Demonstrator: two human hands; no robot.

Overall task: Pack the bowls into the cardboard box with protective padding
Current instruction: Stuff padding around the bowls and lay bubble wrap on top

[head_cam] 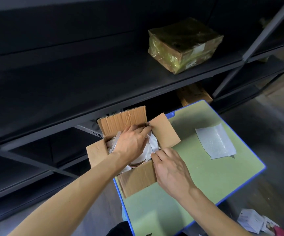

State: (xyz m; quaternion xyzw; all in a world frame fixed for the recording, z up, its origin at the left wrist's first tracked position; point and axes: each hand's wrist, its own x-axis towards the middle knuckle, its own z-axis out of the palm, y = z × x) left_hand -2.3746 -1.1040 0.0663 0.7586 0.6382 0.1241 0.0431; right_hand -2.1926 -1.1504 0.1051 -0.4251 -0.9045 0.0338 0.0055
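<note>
The cardboard box [138, 178] is sitting open at the far left corner of the green, blue-edged tabletop [206, 183], close against a dark metal shelf [86, 79]. Its far flap [122, 121] is standing up, while the right flap [165, 132] and left flap [96, 153] are lying folded outward. White padding paper [154, 144] is filling the top of the box, and the coppery rim of a bowl [137, 163] is peeking out beneath it near the front wall.

The left hand [131, 142] is reaching into the box, lying flat on the padding with its fingers stretched out and their tips reaching the fold of the right flap. The right hand [172, 171] is resting over the near right corner of the box, its fingertips touching the paper there; whether they are pinching it or only pressing cannot be told.

A sheet of bubble wrap [215, 142] is lying on the tabletop to the right, well apart from the box. A tape-wrapped parcel [183, 46] is sitting on the shelf above, and a small brown carton [195, 95] is showing below that shelf.
</note>
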